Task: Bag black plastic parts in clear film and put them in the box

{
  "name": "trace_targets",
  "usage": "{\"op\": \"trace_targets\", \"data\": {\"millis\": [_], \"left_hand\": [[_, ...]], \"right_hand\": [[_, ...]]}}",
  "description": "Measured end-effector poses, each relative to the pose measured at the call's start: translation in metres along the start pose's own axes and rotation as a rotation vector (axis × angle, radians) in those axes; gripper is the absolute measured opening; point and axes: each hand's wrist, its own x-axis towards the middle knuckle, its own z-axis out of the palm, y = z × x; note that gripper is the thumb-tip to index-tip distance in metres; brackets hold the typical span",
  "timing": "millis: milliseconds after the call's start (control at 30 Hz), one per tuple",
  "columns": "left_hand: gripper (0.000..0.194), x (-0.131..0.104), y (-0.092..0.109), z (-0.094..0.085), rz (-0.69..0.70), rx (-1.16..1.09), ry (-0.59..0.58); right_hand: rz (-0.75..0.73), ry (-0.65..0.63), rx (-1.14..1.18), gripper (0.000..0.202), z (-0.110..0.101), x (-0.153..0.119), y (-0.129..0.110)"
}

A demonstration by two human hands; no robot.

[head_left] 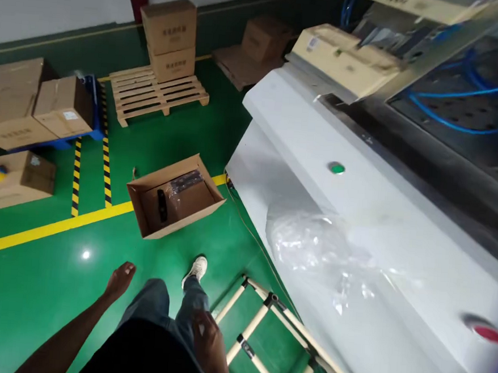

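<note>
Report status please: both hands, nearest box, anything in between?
Left hand empty, hanging free. Right hand empty, at thigh. Open carton ahead on green floor; nothing between.

Glossy green painted floor (184, 131) with a solid yellow line (50, 228) and two black-and-yellow hazard stripes (92, 158). Directly on it: an open brown cardboard box (174, 203) straddling the yellow line, a wrapped brown package inside; a bare light-wood slatted pallet (153, 97) carrying two stacked closed cartons (169, 38); a darker low pallet (240, 66) with one carton; a blue pallet (90, 110) loaded with cartons; a lone closed carton (14, 180) at far left; a cream tube-frame rack (272, 336) beside the grey machine housing (358, 217).
</note>
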Motion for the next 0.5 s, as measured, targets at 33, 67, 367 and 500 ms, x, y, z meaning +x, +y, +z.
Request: {"op": "trace_targets", "data": {"millis": [33,67,367,500], "left_hand": [[0.018,0.014,0.019,-0.003,-0.018,-0.017,0.027],[0.018,0.031,0.038,-0.005,-0.028,-0.036,0.05],[0.032,0.269,0.13,0.053,-0.25,-0.073,0.116],[0.05,0.37,0.124,0.102,-0.435,-0.016,0.143]], "right_hand": [[-0.004,-0.017,-0.004,0.053,-0.015,0.023,0.006],[-0.012,-0.038,-0.012,0.054,-0.029,0.044,0.012],[-0.252,-0.128,-0.017,0.03,-0.02,0.243,0.031],[-0.247,-0.121,0.016,0.028,0.044,0.349,0.023]]}}
